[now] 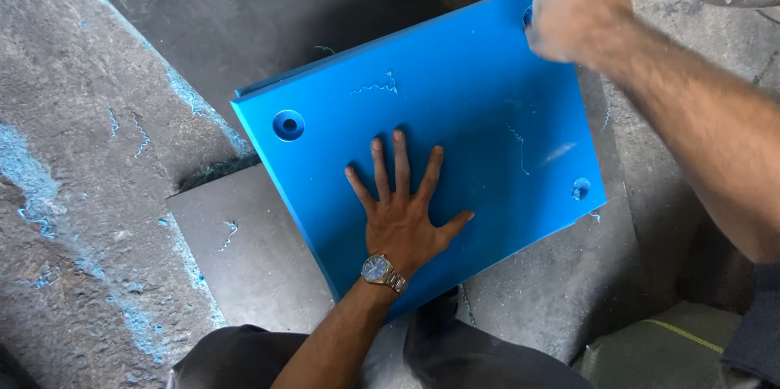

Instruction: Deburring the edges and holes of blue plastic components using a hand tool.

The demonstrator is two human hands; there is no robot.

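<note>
Flat bright-blue plastic panel (455, 129), round corner holes, lying tilted on grey slab (244, 251) | left hand (402, 214) pressed flat, fingers spread | right hand (577, 11) at far corner, blurred; fingers unclear

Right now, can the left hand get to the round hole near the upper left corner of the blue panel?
Probably yes. The left hand lies flat, fingers spread, on the blue panel, and the hole sits up and to its left with only bare panel surface between. The right hand is off at the far corner.
</note>
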